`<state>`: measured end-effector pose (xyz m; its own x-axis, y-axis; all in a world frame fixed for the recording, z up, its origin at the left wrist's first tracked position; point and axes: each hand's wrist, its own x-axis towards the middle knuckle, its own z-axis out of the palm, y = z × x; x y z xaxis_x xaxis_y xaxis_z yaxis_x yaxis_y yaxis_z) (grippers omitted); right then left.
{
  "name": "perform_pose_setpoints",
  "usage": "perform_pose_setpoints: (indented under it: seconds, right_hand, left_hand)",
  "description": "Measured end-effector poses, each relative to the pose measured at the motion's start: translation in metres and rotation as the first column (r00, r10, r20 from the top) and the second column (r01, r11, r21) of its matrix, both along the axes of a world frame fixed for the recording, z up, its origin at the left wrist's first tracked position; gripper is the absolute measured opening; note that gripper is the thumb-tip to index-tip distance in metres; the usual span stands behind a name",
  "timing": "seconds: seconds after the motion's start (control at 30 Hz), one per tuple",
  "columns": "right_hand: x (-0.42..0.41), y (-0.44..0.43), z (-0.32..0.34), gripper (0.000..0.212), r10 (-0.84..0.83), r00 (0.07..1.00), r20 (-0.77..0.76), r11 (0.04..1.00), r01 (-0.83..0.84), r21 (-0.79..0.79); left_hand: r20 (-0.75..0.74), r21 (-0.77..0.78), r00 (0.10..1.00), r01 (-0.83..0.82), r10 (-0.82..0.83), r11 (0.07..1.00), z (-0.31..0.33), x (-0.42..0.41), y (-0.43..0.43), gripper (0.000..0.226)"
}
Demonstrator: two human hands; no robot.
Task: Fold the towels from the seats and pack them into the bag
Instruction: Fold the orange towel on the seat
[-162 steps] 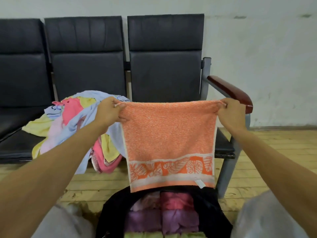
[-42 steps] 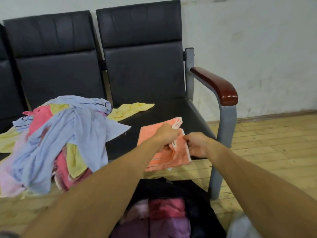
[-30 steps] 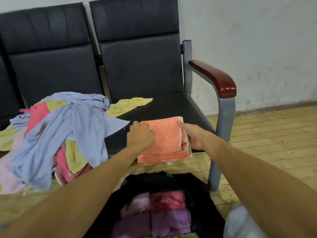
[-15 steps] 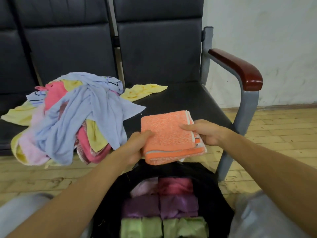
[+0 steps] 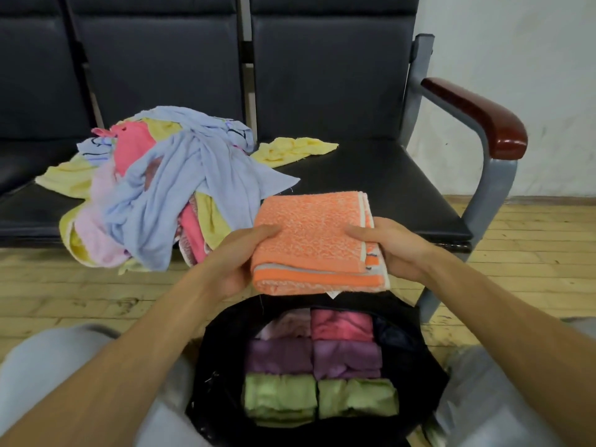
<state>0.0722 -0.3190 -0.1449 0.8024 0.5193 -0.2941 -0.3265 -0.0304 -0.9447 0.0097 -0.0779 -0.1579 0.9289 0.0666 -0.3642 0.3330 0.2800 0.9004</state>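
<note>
Student: Towel (image 5: 312, 240): where is it, and what has just changed?

Tutor: Centre of frame, folded into a thick pad and held in the air over the far rim of the bag (image 5: 225, 333). A second ago it lay on the seat (image 5: 387, 182) under both hands. Half a second ago it was coming off the seat's front edge. Now it is clear of the seat, so folding of this one looks finished and packing is the step in hand.

Student: And the hands?

Tutor: The left hand (image 5: 238, 256) grips the left edge and the right hand (image 5: 393, 246) grips the right edge by the striped border. Each lays one digit across the top; the rest pass underneath, hidden.

Student: Is there room below?

Tutor: The opening, lower centre, shows packed towels (image 5: 312, 356) in three rows of two: pink, purple, green. They fill most of it. One dark gap (image 5: 392, 333) remains at the opening's upper right, and it looks narrower than the pad. A second layer on top seems likelier, though the bag's depth cannot be told.

Student: Edges to mind?

Tutor: The layered edges face frame right and the fold faces the viewer. A white tag (image 5: 332, 294) hangs just above the rim. The pile (image 5: 180, 188), left of centre, drapes over the seat front, so much of the task remains.
</note>
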Motion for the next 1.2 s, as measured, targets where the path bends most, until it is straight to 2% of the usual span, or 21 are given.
perform_pose_setpoints:
  seconds: [0.17, 0.27, 0.47, 0.53, 0.63, 0.77, 0.8, 0.87, 0.9, 0.97, 1.07, 1.1, 1.2]
  right_hand:
    - [-0.008, -0.007, -0.002, 0.031, -0.019, 1.000, 0.024, 0.999, 0.018, 0.040]
    - [-0.010, -0.017, -0.005, 0.032, -0.016, 1.000, 0.009, 0.993, 0.015, 0.114]
    - [-0.004, -0.025, -0.008, 0.033, -0.013, 1.000, 0.003, 0.979, 0.012, 0.204]
    - [-0.001, -0.027, -0.009, 0.031, -0.012, 1.000, -0.023, 0.978, 0.017, 0.208]
    - [0.000, -0.030, -0.011, 0.044, 0.014, 0.995, -0.099, 0.973, 0.009, 0.230]
    - [0.000, -0.026, -0.016, 0.058, 0.002, 0.999, -0.033, 1.000, -0.001, 0.014]
    - [0.000, -0.024, -0.018, 0.053, 0.014, 1.000, -0.018, 0.999, -0.014, -0.037]
    - [0.000, -0.021, -0.021, 0.028, 0.030, 0.999, -0.037, 0.997, -0.033, -0.077]
    - [0.000, -0.021, -0.022, 0.020, 0.030, 0.998, -0.051, 0.995, -0.035, -0.093]
    - [0.001, -0.024, -0.025, 0.019, 0.025, 0.996, -0.089, 0.993, -0.035, -0.109]
    - [0.001, -0.026, -0.029, 0.036, 0.009, 0.990, -0.141, 0.987, -0.031, -0.155]
    - [0.002, -0.027, -0.032, 0.034, 0.009, 0.988, -0.153, 0.983, -0.037, -0.182]
    - [0.009, -0.029, -0.048, 0.032, -0.056, 0.983, -0.173, 0.963, 0.007, -0.270]
  left_hand:
    - [0.024, 0.017, 0.999, -0.022, 0.021, 1.000, -0.001, -0.008, -0.005, 0.027]
    - [0.025, 0.005, 0.999, 0.019, -0.019, 1.000, -0.007, -0.008, -0.010, 0.026]
    - [0.125, -0.201, 0.986, 0.135, -0.111, 0.970, -0.013, -0.003, -0.013, 0.034]
    - [0.113, -0.178, 0.988, 0.125, -0.106, 0.976, -0.019, 0.001, -0.008, 0.038]
    - [0.034, -0.174, 0.993, 0.113, -0.109, 0.978, -0.022, 0.001, -0.006, 0.034]
    - [-0.006, -0.179, 0.978, 0.202, -0.206, 0.963, -0.018, -0.001, -0.011, 0.047]
    - [-0.007, -0.143, 0.971, 0.234, -0.237, 0.962, -0.018, -0.001, -0.012, 0.046]
    - [-0.008, -0.026, 0.959, 0.283, -0.283, 0.959, -0.022, 0.000, -0.015, 0.031]
    - [-0.011, 0.016, 0.964, 0.264, -0.264, 0.964, -0.026, 0.001, -0.016, 0.029]
    - [-0.014, 0.042, 0.984, 0.177, -0.176, 0.983, -0.032, 0.003, -0.018, 0.040]
    - [-0.001, 0.041, 0.992, 0.124, -0.124, 0.991, -0.042, 0.005, -0.020, 0.062]
    - [-0.012, 0.044, 0.991, 0.131, -0.130, 0.990, -0.046, 0.005, -0.021, 0.061]
    - [-0.089, 0.099, 0.988, 0.134, -0.125, 0.986, -0.066, 0.011, -0.023, 0.031]
